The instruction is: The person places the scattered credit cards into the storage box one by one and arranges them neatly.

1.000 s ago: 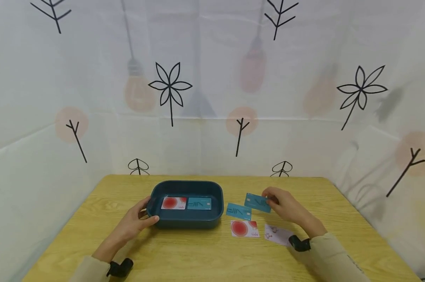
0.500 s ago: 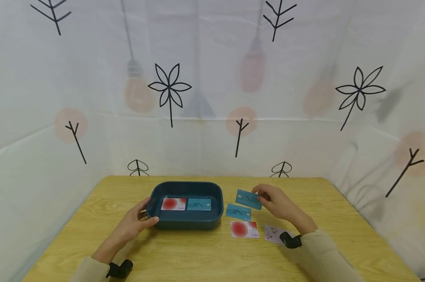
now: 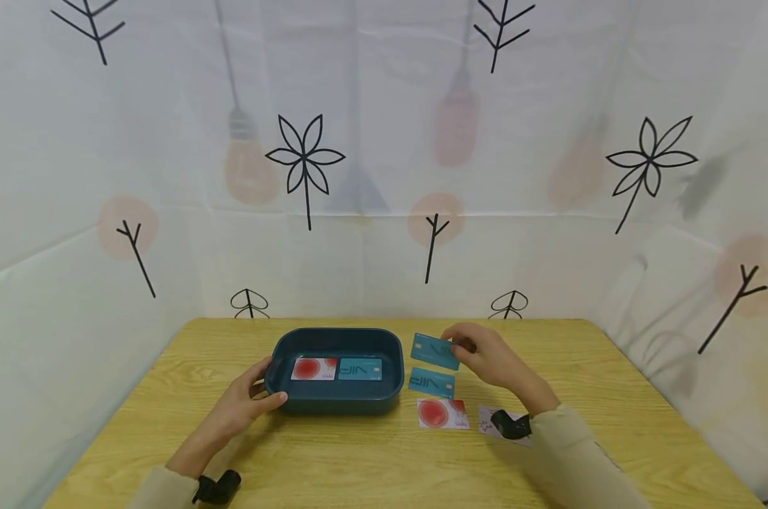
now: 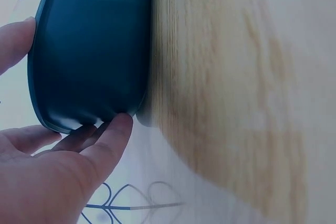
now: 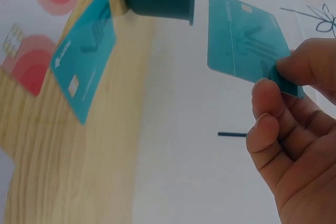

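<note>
Before a patterned cloth (image 3: 371, 268), over a wooden table (image 3: 371, 459), we see a teal card (image 3: 430, 351) in the air right of a dark blue tray (image 3: 339, 406).

At left, the left grip (image 3: 239, 403) clasps the tray's end; two cards (image 3: 312, 369) lie inside. Then comes the teal card, which we judge could slip or swivel because the right grip (image 3: 489, 359) pinches only its right end. Its chip end points left toward the tray, its long axis running sideways, dipping rightward.
</note>
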Motion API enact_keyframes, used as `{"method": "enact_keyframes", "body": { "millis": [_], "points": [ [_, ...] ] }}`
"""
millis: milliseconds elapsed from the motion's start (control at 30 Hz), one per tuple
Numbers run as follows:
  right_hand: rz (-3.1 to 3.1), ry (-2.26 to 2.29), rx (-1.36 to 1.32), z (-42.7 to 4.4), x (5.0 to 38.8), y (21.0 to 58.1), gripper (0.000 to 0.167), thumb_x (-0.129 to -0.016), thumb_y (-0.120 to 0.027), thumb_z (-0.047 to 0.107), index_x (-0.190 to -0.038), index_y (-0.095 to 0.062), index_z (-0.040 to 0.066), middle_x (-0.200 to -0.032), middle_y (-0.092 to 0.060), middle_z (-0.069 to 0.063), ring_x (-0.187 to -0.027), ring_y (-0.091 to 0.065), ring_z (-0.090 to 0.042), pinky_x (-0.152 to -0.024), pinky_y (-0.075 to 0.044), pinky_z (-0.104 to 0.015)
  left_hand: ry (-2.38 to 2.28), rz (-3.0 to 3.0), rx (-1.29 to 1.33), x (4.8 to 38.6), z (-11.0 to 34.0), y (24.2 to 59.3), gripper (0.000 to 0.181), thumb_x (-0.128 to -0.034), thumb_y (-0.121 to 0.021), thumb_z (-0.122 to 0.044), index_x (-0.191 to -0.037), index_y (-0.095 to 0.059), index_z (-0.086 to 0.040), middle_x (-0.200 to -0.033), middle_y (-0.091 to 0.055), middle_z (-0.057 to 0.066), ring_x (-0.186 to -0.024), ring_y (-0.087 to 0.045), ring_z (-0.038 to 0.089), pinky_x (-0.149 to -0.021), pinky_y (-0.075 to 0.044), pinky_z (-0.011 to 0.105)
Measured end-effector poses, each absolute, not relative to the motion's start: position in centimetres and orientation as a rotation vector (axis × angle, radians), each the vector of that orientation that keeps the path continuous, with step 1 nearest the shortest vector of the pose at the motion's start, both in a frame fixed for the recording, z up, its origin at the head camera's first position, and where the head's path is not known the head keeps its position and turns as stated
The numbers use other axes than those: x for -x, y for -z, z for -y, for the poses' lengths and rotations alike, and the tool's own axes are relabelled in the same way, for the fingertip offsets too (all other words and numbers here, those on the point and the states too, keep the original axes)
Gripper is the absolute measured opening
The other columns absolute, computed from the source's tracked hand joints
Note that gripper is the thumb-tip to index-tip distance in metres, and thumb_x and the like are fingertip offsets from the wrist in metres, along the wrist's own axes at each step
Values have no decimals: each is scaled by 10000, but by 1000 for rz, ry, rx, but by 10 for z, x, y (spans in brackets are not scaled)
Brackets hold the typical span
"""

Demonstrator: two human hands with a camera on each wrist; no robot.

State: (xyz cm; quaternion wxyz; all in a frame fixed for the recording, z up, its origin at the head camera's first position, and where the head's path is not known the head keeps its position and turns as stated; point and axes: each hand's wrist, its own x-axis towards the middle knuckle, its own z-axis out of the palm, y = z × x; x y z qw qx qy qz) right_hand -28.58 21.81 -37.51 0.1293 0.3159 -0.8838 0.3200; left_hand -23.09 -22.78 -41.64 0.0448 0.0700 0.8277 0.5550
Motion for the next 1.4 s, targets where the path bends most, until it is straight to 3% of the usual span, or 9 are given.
{"method": "enact_keyframes", "body": {
  "millis": [333, 1000, 1400],
  "points": [
    [2560, -1058, -1003, -192, 288, 369, 252, -917, -566, 13, -1119, -653, 134, -941, -616, 27, -715, -528, -118, -640, -477, -276, -1701, -2509, -215, 231, 229, 418, 842, -893, -692, -241, -1525, -171, -46, -1530, -222, 242, -1335, -335, 448, -937, -479, 436],
    [2594, -1225, -1127, -117, 295, 379, 239, -941, -548, 48, -1109, -660, 176, -912, -595, 57, -714, -511, -127, -634, -473, -270, -1705, -2520, -196, 230, 227, 417, 846, -878, -708, -269, -1518, -200, -51, -1507, -275, 231, -1318, -375, 424, -919, -495, 416],
    [2627, -1318, -1175, -80, 293, 386, 229, -957, -532, 77, -1124, -650, 180, -870, -581, 56, -627, -478, -102, -588, -452, -251, -1681, -2558, -211, 231, 228, 418, 854, -870, -715, -289, -1515, -210, -48, -1498, -294, 230, -1311, -385, 425, -924, -492, 416]
  ]
}}
